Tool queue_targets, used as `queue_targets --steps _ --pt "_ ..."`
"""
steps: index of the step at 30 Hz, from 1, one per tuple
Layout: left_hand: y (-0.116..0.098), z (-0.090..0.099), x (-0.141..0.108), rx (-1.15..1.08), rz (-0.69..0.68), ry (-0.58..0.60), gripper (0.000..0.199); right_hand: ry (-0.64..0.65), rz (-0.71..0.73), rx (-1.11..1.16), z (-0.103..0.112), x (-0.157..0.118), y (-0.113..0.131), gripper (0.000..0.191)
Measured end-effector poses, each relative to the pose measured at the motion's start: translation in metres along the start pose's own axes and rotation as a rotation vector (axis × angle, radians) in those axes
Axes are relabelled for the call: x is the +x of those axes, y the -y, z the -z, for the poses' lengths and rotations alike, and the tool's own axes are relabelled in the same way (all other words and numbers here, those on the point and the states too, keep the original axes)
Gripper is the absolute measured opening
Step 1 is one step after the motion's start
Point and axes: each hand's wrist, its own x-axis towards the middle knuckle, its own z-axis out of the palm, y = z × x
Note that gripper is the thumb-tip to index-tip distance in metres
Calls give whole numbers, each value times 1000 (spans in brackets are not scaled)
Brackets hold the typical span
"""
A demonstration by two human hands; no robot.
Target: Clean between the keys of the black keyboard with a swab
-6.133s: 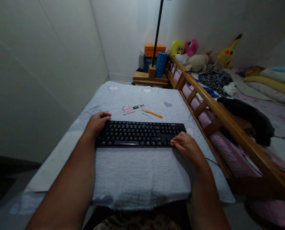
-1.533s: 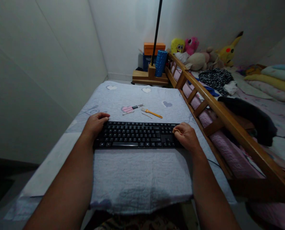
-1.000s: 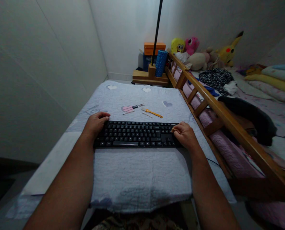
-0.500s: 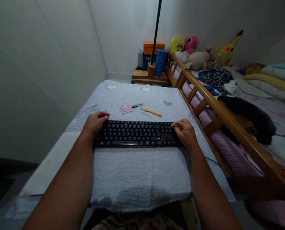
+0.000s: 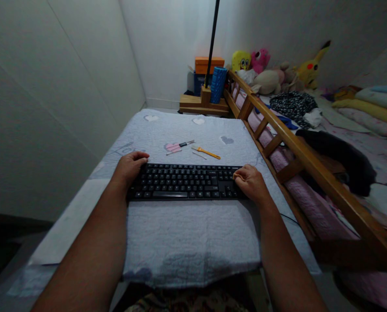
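The near stretch of the cloth (image 5: 193,234) lies open between the forearms, and so does its far end; just beyond the keyboard (image 5: 180,182), the yellow-handled brush (image 5: 208,152) and a black-and-silver tool (image 5: 183,144) lie in the way, while the wooden rail (image 5: 274,123) blocks the right side, with the ground beneath the table too dark to judge

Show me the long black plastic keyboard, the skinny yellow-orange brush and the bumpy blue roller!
Long black plastic keyboard (image 5: 180,183): head view, on its letter keys.
Skinny yellow-orange brush (image 5: 209,153): head view, on its handle.
Bumpy blue roller (image 5: 217,84): head view, on its upright side.
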Motion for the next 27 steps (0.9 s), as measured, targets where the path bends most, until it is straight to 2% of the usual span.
queue_targets --steps 6,11,14,22,27 --pt "-6 0 -4 7 10 -12 23 53 -6 61 4 -3 3 15" --pt "-6 0 -4 0 9 -4 23 -74 -20 36 1 0 -2 16" --pt "-4 0 -3 9 9 -2 25 -101 -32 9 -3 2 -6 18" --pt "-2 1 -1 15 -26 -6 25 -31 -48 -4 -2 0 -7 17" --pt "-3 0 -2 24 2 -4 26 23 -39 17 3 -2 -3 15"
